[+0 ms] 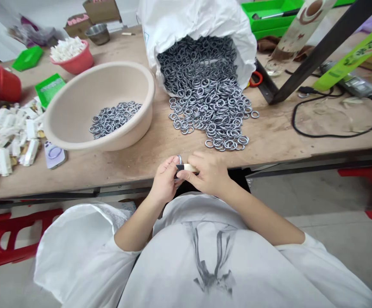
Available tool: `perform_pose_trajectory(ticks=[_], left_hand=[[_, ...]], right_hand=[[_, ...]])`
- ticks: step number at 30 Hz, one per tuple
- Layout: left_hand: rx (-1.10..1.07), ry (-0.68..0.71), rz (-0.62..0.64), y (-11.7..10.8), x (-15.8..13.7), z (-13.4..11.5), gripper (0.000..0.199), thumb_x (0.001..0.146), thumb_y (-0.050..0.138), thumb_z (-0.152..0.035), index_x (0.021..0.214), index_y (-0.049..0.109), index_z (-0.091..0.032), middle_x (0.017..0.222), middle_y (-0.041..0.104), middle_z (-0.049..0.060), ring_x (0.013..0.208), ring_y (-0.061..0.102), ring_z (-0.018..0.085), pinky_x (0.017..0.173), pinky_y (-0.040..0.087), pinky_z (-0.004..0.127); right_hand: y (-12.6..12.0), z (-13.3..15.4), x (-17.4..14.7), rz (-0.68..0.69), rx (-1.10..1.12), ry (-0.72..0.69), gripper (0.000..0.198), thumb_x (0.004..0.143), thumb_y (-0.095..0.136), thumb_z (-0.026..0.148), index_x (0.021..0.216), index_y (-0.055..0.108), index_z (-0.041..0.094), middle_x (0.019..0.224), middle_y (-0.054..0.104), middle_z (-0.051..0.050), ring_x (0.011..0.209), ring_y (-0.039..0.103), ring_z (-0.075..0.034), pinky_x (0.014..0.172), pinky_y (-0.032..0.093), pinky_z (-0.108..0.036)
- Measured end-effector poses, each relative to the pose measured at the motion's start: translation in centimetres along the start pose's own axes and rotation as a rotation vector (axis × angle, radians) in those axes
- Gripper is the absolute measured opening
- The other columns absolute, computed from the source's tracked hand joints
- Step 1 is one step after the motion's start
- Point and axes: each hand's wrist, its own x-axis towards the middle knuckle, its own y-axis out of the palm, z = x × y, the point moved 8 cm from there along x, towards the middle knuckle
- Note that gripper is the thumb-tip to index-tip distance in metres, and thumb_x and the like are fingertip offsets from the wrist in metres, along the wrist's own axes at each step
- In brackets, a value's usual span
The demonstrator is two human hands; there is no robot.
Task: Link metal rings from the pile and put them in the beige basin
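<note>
My left hand (164,182), at the table's front edge, has its fingers closed around a grey metal ring (180,159). My right hand (210,173) grips a small tool with a cream handle (190,167) and a black section pointing at the left hand. The tool's tip is hidden among the fingers, so I cannot tell its kind. Beyond the hands, a heap of loose grey rings (219,107) spills out of a white sack (198,19) lying on its side. To the left stands a beige basin (73,102) with more rings (115,119) at its bottom.
White plastic parts (9,137) and a phone (55,154) lie at the left. Behind them is a red bowl (76,62) of white pieces. A dark metal leg (317,51) and a black cable (333,136) occupy the right. Red stools (12,239) stand below the table.
</note>
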Motion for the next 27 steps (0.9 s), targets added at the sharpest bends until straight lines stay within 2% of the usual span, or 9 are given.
perform_pose_trajectory(ticks=[3, 7, 10, 13, 16, 19, 22, 24, 27], left_hand=[[0.033, 0.003, 0.076, 0.4, -0.4, 0.0, 0.044, 0.074, 0.077, -0.051, 0.068, 0.049, -0.017, 0.05, 0.041, -0.007, 0.041, 0.03, 0.003, 0.038, 0.022, 0.014], [0.074, -0.023, 0.213, 1.1, -1.0, 0.0, 0.045, 0.08, 0.072, -0.05, 0.064, 0.048, -0.016, 0.051, 0.046, -0.004, 0.043, 0.033, 0.004, 0.039, 0.023, 0.015], [0.026, -0.017, 0.15, 0.4, -0.7, -0.4, 0.041, 0.079, 0.073, -0.049, 0.068, 0.052, -0.016, 0.053, 0.049, -0.004, 0.041, 0.035, 0.004, 0.038, 0.028, 0.016], [-0.005, -0.034, 0.091, -0.6, -0.1, -0.6, 0.033, 0.077, 0.075, -0.044, 0.085, 0.062, -0.015, 0.057, 0.054, -0.004, 0.043, 0.045, 0.007, 0.039, 0.039, 0.017], [-0.039, -0.059, 0.032, -1.7, 0.5, -0.6, 0.03, 0.075, 0.074, -0.031, 0.1, 0.064, -0.017, 0.062, 0.057, -0.004, 0.049, 0.054, 0.009, 0.042, 0.046, 0.018], [-0.096, -0.091, -0.04, -2.8, 1.0, -0.5, 0.022, 0.071, 0.07, -0.026, 0.088, 0.062, -0.016, 0.07, 0.062, -0.001, 0.057, 0.06, 0.01, 0.044, 0.05, 0.018], [-0.122, -0.102, -0.076, -3.0, 1.5, -0.5, 0.023, 0.072, 0.069, -0.034, 0.083, 0.06, -0.015, 0.076, 0.063, 0.001, 0.061, 0.062, 0.011, 0.043, 0.05, 0.019], [-0.073, -0.05, -0.085, -2.7, 1.8, -0.7, 0.028, 0.072, 0.073, -0.039, 0.084, 0.061, -0.016, 0.076, 0.061, 0.0, 0.057, 0.057, 0.009, 0.04, 0.044, 0.017], [0.04, 0.036, -0.085, -1.9, 2.1, -0.6, 0.036, 0.072, 0.079, -0.046, 0.083, 0.062, -0.016, 0.065, 0.052, -0.004, 0.048, 0.041, 0.005, 0.037, 0.028, 0.015]], right_hand=[[0.3, -1.3, 0.3, 0.076, 0.057, 0.068, 0.071, 0.093, 0.025, 0.076, 0.063, 0.052, 0.018, 0.063, 0.048, -0.001, 0.059, 0.037, -0.013, 0.058, 0.019, -0.029], [0.6, -5.6, 1.3, 0.125, 0.04, 0.269, 0.065, 0.097, 0.029, 0.069, 0.064, 0.055, 0.019, 0.061, 0.051, -0.001, 0.06, 0.043, -0.014, 0.059, 0.023, -0.029], [0.5, -7.9, 2.9, 0.092, -0.126, 0.363, 0.051, 0.096, 0.042, 0.062, 0.085, 0.068, 0.019, 0.079, 0.066, -0.004, 0.07, 0.054, -0.017, 0.06, 0.025, -0.029], [0.9, -8.1, 5.3, 0.079, -0.341, 0.347, 0.038, 0.093, 0.057, 0.05, 0.115, 0.069, 0.022, 0.11, 0.069, -0.011, 0.082, 0.063, -0.024, 0.062, 0.028, -0.03], [1.9, -8.0, 7.4, 0.152, -0.456, 0.328, 0.03, 0.095, 0.055, 0.034, 0.112, 0.072, 0.015, 0.112, 0.068, -0.018, 0.085, 0.065, -0.027, 0.063, 0.03, -0.032], [2.1, -8.1, 8.1, 0.151, -0.438, 0.303, 0.026, 0.096, 0.05, 0.022, 0.103, 0.073, 0.013, 0.107, 0.067, -0.021, 0.084, 0.064, -0.027, 0.063, 0.032, -0.033], [1.5, -8.1, 7.2, 0.11, -0.238, 0.315, 0.02, 0.094, 0.053, 0.024, 0.092, 0.07, 0.014, 0.099, 0.067, -0.016, 0.078, 0.059, -0.022, 0.063, 0.032, -0.032], [1.6, -7.4, 6.0, 0.139, 0.067, 0.304, 0.02, 0.093, 0.054, 0.029, 0.085, 0.065, 0.016, 0.087, 0.065, -0.008, 0.074, 0.055, -0.018, 0.065, 0.034, -0.03], [2.1, -5.2, 4.1, 0.215, 0.582, 0.272, 0.026, 0.093, 0.051, 0.038, 0.08, 0.058, 0.017, 0.075, 0.057, 0.0, 0.07, 0.05, -0.014, 0.067, 0.038, -0.027]])
